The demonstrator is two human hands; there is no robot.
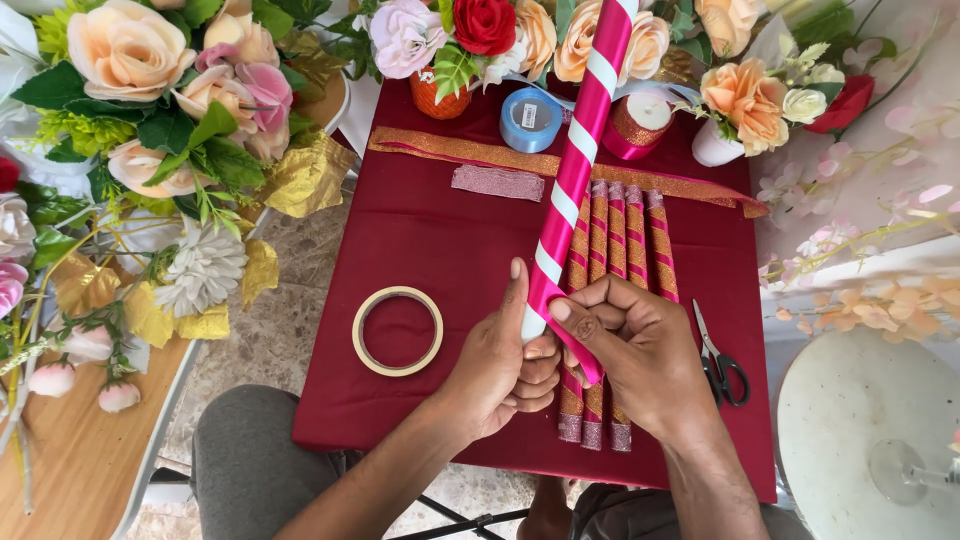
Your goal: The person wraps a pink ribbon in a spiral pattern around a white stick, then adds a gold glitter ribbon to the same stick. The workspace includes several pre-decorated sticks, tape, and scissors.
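Looking down through the head camera, we see both our hands closed on one long white stick wound with a spiral of pink satin ribbon [580, 150], which slants up from the hands toward the flowers at the far edge. Our left hand [500, 365] wraps its curled fingers round the stick's lower end, thumb stretched straight along it. Our right hand [630, 345] pinches the loose pink ribbon against the stick between thumb and bent fingers; a ribbon tail hangs below the fist.

Under the hands lies a dark red cloth-covered board [420, 250]. Four finished sticks wrapped in gold and pink glitter ribbon [620, 240] lie side by side, touching, just beneath the right hand. A flat ring of beige tape [398, 331] rests left of the left hand, apart from it. Black-handled scissors [718, 358] lie right of the right wrist. A blue ribbon spool [530, 118] sits near the stick's upper stretch.
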